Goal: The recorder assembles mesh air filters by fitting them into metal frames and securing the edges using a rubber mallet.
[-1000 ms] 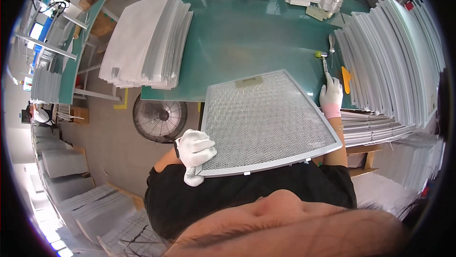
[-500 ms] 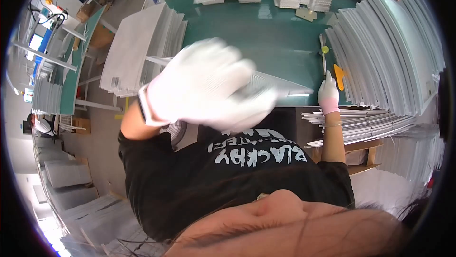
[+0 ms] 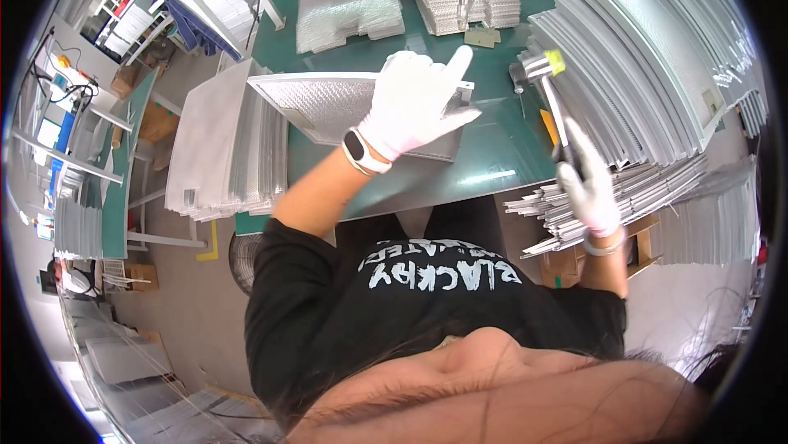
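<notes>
A metal mesh filter panel (image 3: 316,107) with a silver frame is held over the green table (image 3: 492,165), its left end above a stack of like panels (image 3: 217,148). My left hand (image 3: 414,103), in a white glove with a watch at the wrist, grips the panel's right end, index finger stretched out. My right hand (image 3: 593,189), also gloved, holds the dark handle of a hammer (image 3: 548,87). The hammer's metal head with a yellow tip points away from me, next to the right-hand stack.
Tall leaning stacks of panels (image 3: 648,75) fill the right side, with loose ones (image 3: 558,206) by my right wrist. More mesh stacks (image 3: 349,1) stand at the back. An orange object (image 3: 548,126) lies on the table, and a fan (image 3: 244,262) stands on the floor below.
The panel lay flat in front of me a second ago. My left hand has lifted it and swung it away to the left. My right hand has raised the hammer slightly.
</notes>
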Motion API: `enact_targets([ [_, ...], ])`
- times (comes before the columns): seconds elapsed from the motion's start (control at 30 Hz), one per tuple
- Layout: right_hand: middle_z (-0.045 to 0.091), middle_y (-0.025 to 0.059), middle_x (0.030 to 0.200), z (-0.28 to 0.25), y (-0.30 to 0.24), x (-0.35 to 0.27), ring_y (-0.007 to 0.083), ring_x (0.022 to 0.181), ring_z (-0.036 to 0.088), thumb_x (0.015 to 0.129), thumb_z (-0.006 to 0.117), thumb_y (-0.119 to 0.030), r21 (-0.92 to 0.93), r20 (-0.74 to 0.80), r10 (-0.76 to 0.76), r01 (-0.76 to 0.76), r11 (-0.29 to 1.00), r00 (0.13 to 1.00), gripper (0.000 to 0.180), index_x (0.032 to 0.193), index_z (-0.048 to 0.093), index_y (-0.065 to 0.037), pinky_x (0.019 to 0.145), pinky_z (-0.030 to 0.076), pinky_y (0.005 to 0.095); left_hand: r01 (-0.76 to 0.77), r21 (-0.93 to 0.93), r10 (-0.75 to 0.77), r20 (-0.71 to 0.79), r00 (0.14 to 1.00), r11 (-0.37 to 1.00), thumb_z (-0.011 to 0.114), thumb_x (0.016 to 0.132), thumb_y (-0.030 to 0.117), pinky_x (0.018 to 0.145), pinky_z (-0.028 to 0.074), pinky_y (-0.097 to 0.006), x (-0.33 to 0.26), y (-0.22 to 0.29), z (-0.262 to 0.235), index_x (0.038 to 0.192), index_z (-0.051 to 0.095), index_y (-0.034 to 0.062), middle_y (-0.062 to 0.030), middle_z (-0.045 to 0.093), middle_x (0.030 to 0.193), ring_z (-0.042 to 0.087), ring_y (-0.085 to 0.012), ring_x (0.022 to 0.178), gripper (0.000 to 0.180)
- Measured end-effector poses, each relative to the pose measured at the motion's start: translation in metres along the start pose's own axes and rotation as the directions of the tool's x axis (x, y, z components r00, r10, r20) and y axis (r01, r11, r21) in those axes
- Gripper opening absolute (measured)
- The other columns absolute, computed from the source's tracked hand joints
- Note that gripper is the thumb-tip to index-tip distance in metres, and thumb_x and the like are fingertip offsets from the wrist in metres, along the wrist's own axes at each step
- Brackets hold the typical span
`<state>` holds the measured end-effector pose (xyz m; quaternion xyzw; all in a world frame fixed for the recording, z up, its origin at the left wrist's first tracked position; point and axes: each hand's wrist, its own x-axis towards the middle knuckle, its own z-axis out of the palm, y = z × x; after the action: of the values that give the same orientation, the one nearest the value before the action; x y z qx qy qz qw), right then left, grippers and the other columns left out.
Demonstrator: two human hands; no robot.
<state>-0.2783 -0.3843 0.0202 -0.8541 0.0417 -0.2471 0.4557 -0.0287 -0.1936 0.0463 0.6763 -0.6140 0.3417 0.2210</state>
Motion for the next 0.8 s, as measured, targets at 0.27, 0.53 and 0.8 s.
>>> enact_targets([
  [0.27,0.057,0.0094,0.097,-0.034,-0.065,0.038,0.0081,0.070,0.048,0.097,0.046,-0.005,-0.271,-0.091,-0.416,0.379,0.885,0.905,0.059,0.152,0.025,-0.001,0.063,0.044,0.0213,0.269,0.012,-0.269,0.007,0.963,0.963,0.078,0.069,0.046,0.068,0.041,-0.040,0.004,0.016,0.008,0.126,0.054,0.0022,-0.0070,0.054,0.070,0.054,-0.0246,0.069,0.076],
  [0.53,0.055,0.0086,0.088,-0.029,-0.079,0.046,0.0126,0.067,0.049,0.095,0.046,-0.001,-0.472,0.086,-0.325,0.326,0.819,0.942,0.054,0.148,0.034,-0.001,0.063,0.043,0.0243,0.140,-0.040,-0.135,0.117,0.984,0.989,0.074,0.075,0.032,0.069,0.042,-0.039,-0.003,0.001,0.002,0.099,0.058,0.0080,-0.0070,0.055,0.075,0.056,-0.0260,0.073,0.038],
  [0.8,0.057,0.0226,0.128,-0.021,-0.073,0.045,0.0329,0.098,0.064,0.094,0.049,-0.004,-0.558,0.306,-0.151,0.306,0.772,0.940,0.051,0.144,0.041,-0.003,0.091,0.050,0.0398,0.145,-0.078,-0.142,0.047,0.989,0.986,0.075,0.072,0.032,0.069,0.044,-0.039,-0.004,-0.001,0.011,0.097,0.058,0.0065,-0.0076,0.058,0.076,0.058,-0.0270,0.074,0.040],
])
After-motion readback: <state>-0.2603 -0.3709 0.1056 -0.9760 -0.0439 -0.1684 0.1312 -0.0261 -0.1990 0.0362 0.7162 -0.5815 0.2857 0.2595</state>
